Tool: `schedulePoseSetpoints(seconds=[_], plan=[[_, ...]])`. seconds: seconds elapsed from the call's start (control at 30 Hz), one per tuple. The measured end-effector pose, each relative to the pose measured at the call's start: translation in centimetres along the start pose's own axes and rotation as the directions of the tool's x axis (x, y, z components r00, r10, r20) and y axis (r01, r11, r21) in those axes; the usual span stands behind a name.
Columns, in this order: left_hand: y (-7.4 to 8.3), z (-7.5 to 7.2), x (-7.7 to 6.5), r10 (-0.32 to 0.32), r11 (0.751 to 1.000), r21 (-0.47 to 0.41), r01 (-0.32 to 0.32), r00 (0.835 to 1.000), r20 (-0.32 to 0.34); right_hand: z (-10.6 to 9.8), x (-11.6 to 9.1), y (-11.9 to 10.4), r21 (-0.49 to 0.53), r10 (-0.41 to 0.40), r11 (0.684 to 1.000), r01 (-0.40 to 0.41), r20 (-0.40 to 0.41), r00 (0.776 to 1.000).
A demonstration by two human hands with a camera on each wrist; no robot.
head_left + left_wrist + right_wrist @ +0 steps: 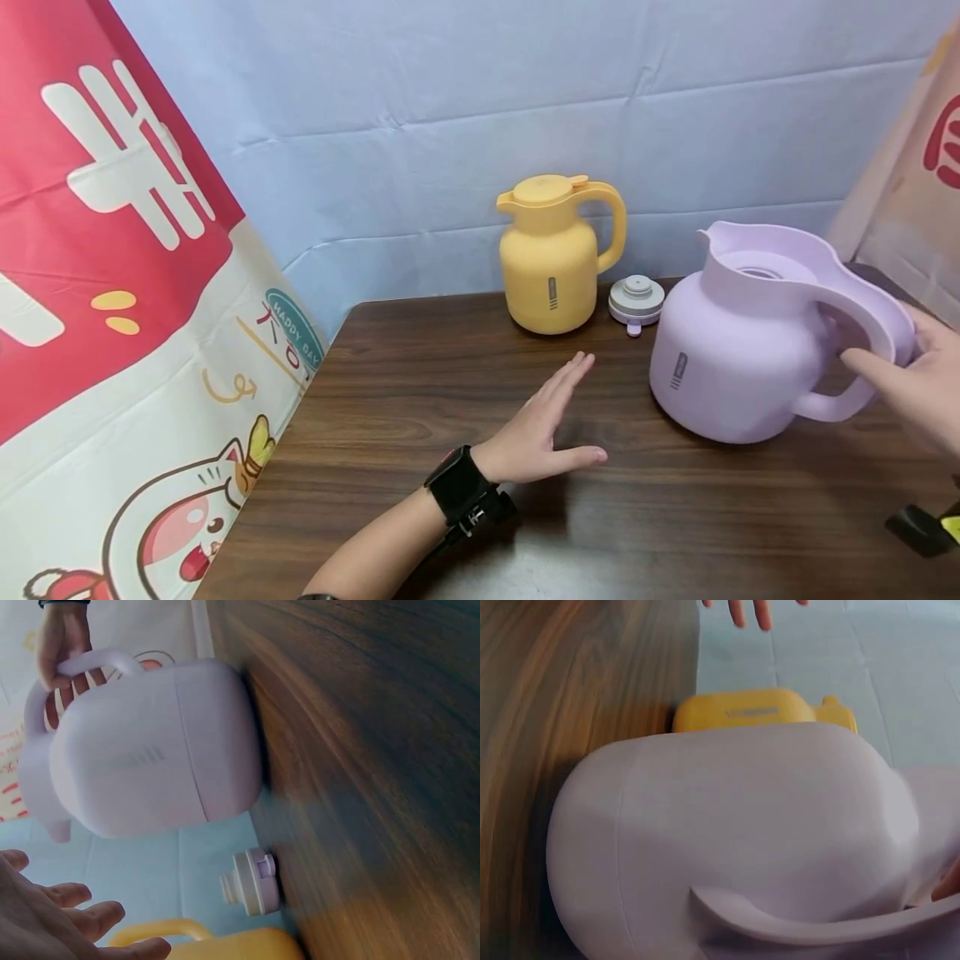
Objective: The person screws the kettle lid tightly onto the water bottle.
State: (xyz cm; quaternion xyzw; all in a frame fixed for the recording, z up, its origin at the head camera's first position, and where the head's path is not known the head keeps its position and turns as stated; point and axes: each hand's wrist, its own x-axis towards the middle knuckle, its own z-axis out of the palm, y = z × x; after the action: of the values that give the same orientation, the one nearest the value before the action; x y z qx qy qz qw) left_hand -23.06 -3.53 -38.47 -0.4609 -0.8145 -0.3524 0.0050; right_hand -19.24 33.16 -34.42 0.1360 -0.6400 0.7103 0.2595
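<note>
The right hand (926, 375) grips the handle (832, 408) of the purple jug (735, 367), at the right of the table (405, 400); the left hand (532, 429) is apart, fingers straight, holding nothing. The jug looks hard, smooth and maybe heavy, so its handle seems best to hold

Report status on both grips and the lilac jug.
Right grip holds lilac thermal jug by handle, mouth uncovered. Left grip empty. Grey-topped stopper, yellow thermal jug close by.
</note>
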Motion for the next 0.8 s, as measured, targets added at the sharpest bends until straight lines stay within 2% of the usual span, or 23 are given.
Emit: schedulePoseSetpoints(seconds=[0.03,0.07,0.1,0.17,0.2,0.27,0.5,0.57,0.8], plan=[[0.0,0.0,0.0,0.001,1.0,-0.002,-0.001,1.0,-0.001,0.0,-0.1,-0.1,-0.107,0.011,0.994,-0.01,0.006,1.0],[0.0,-0.1,0.0,0.001,1.0,-0.003,-0.001,1.0,-0.001,0.1,-0.2,-0.3,-0.219,0.023,0.976,-0.02,0.012,1.0],[0.0,-0.1,0.0,0.003,1.0,-0.004,-0.003,1.0,-0.002,0.3,-0.4,-0.5,-0.314,0.036,0.949,-0.03,0.013,0.999],[0.0,-0.2,0.0,0.008,1.0,-0.009,-0.008,1.0,-0.006,0.5,-0.6,-0.9,-0.485,0.057,0.874,-0.04,0.02,0.998],[0.0,-0.2,-0.1,0.009,1.0,-0.013,-0.009,1.0,-0.009,0.7,-0.7,-1.0,-0.516,0.062,0.856,-0.036,0.034,0.998],[0.1,-0.2,-0.1,0.013,1.0,-0.024,-0.013,1.0,-0.013,1.0,-0.9,-1.0,-0.536,0.067,0.844,-0.023,0.063,0.996],[0.0,-0.2,-0.1,0.011,0.998,-0.061,-0.012,1.0,-0.021,2.0,-1.6,-0.9,-0.497,0.066,0.867,0.021,0.158,0.985],[0.0,-0.2,-0.1,0.021,0.997,-0.08,-0.024,0.999,-0.03,2.4,-1.7,-0.9,-0.501,0.064,0.865,0.033,0.175,0.983],[0.0,-0.6,0.2,0.078,0.987,-0.13,-0.091,0.992,-0.098,3.5,-2.2,-0.8,-0.463,0.085,0.885,0.042,0.251,0.964]])
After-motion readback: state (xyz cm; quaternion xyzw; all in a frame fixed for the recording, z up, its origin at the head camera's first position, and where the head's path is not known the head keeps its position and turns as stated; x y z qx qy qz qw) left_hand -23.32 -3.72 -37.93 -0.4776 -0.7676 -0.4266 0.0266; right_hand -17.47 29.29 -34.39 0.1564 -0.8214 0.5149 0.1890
